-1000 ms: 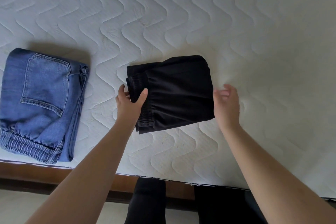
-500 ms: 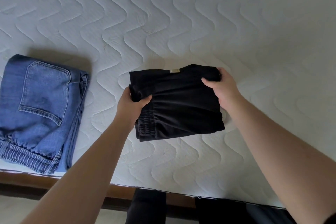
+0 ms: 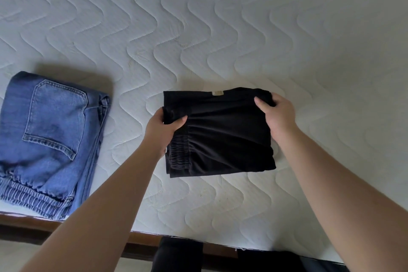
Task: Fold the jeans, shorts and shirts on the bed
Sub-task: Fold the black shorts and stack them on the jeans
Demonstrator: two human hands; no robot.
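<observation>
White quilted mattress [image 3: 220, 28] with a wavy stitch pattern sits on a brown wooden frame [image 3: 141, 240], and folded blue jeans [image 3: 50, 139] lie at its left edge. Near the front edge lie the folded black shorts [image 3: 220, 139], between both hands. The left hand [image 3: 163, 130] pinches their left side at the waistband, and the right hand [image 3: 276, 115] grips the far right corner.

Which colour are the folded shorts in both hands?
Black shorts, plain, seen in the head view.

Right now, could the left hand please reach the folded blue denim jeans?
Probably yes: nothing lies between the left hand and the folded blue denim jeans, though it first must release the folded black shorts.
</observation>
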